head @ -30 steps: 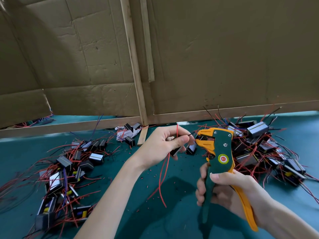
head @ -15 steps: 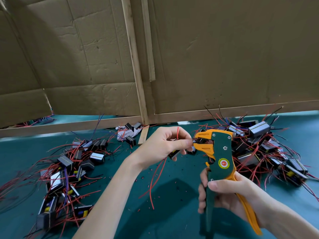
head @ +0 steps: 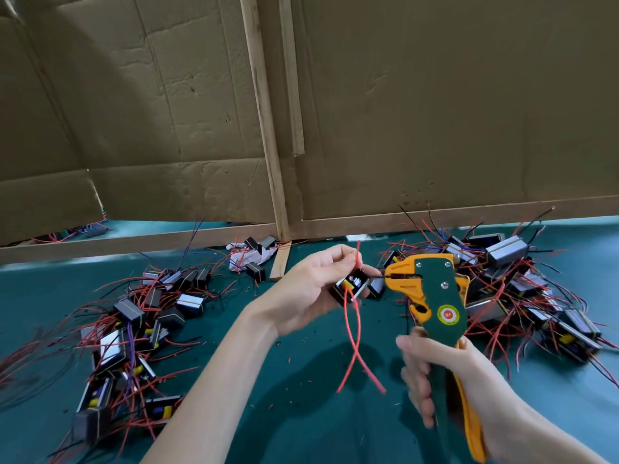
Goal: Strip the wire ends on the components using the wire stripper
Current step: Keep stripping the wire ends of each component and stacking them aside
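My left hand (head: 308, 289) holds a small black component (head: 351, 285) with a yellow part, pinching a red wire above it. Two red wires (head: 351, 343) hang down from the component and cross below it. A thin black wire runs from the component into the jaws of the green and orange wire stripper (head: 435, 306). My right hand (head: 432, 380) grips the stripper's handles, which are squeezed close together, head up and jaws facing left.
A pile of components with red wires (head: 134, 329) lies at the left, another pile (head: 522, 289) at the right behind the stripper. Bits of red insulation dot the green mat (head: 301, 413). A cardboard wall with wooden battens (head: 268, 128) closes off the back.
The stripper's handles have closed together. My left hand has turned the component so its yellow part shows, and the hanging red wires have swung right and crossed.
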Demonstrator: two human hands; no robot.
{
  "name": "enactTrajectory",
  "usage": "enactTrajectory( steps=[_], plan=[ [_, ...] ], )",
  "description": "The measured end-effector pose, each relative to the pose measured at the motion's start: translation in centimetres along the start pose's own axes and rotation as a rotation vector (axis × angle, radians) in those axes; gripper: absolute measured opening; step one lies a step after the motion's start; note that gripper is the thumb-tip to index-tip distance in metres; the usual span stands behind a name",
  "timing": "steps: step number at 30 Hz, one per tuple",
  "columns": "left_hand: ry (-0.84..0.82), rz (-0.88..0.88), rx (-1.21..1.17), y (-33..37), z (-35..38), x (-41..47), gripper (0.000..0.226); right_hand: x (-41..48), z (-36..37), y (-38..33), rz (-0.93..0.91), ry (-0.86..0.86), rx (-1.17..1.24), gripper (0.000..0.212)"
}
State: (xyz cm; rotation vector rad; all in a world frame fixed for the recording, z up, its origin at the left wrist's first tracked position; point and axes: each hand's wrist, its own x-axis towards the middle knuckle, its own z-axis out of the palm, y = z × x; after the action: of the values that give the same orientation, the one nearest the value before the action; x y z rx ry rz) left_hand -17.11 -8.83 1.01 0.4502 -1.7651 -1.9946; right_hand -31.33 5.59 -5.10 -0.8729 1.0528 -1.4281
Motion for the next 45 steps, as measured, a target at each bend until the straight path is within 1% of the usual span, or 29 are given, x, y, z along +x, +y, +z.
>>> enactTrajectory(
  steps=[2, 4, 6, 8, 11, 12, 15, 17, 22, 29, 34, 39, 41, 43, 45],
  plan=[
    [0.019, -0.003, -0.006, -0.3, 0.1, 0.2, 0.020, 0.3, -0.1, -0.1, -0.001, -0.138, 0.114, 0.041],
    [0.037, 0.019, 0.012, -0.2, 0.1, 0.2, 0.020, 0.7, -0.2, -0.2, -0.011, -0.206, 0.191, 0.041],
    [0.077, 0.053, 0.086, 0.3, 0.1, 0.0, 0.018, 1.0, -0.5, 0.0, -0.019, -0.186, 0.189, 0.046],
    [0.131, 0.101, 0.249, 0.8, 0.2, -0.2, 0.017, 1.2, -0.7, -0.1, -0.011, -0.145, 0.166, 0.046],
    [0.170, 0.202, 0.547, 1.6, 0.4, -0.5, 0.008, 1.1, -0.7, -0.3, 0.001, -0.130, 0.133, 0.030],
    [0.176, 0.237, 0.619, 1.7, 0.5, -0.6, 0.005, 1.0, -0.6, -0.4, 0.005, -0.138, 0.125, 0.030],
    [0.177, 0.274, 0.760, 2.1, 0.9, -0.9, 0.004, 0.7, -0.6, -0.4, 0.038, -0.158, 0.118, 0.048],
    [0.167, 0.260, 0.807, 2.3, 1.1, -1.0, 0.007, 0.6, -0.6, -0.4, 0.045, -0.170, 0.119, 0.051],
    [0.112, 0.211, 0.861, 2.7, 1.1, -1.3, 0.007, 0.8, -0.8, -0.5, 0.034, -0.187, 0.082, 0.049],
    [0.017, 0.152, 0.799, 3.0, 0.7, -1.6, 0.011, 0.3, -0.4, -0.9, 0.046, -0.186, 0.027, 0.045],
    [-0.063, 0.096, 0.798, 3.4, 0.2, -1.8, 0.017, -0.4, 0.1, -1.2, 0.075, -0.170, -0.058, 0.030],
    [-0.143, 0.022, 0.783, 3.7, -0.7, -2.2, 0.013, -0.8, 0.6, -0.9, 0.076, -0.106, -0.164, 0.033],
    [-0.150, -0.009, 0.778, 3.5, -1.1, -2.1, 0.012, -0.8, 1.1, -0.1, 0.064, -0.057, -0.197, 0.040],
    [-0.123, -0.051, 0.803, 3.0, -1.4, -1.8, 0.014, -0.5, 1.3, 0.8, 0.066, -0.025, -0.176, 0.049],
    [-0.118, -0.094, 0.790, 2.3, -1.6, -1.6, 0.016, -0.1, 1.1, 1.4, 0.116, -0.065, -0.081, 0.050]
  ],
)
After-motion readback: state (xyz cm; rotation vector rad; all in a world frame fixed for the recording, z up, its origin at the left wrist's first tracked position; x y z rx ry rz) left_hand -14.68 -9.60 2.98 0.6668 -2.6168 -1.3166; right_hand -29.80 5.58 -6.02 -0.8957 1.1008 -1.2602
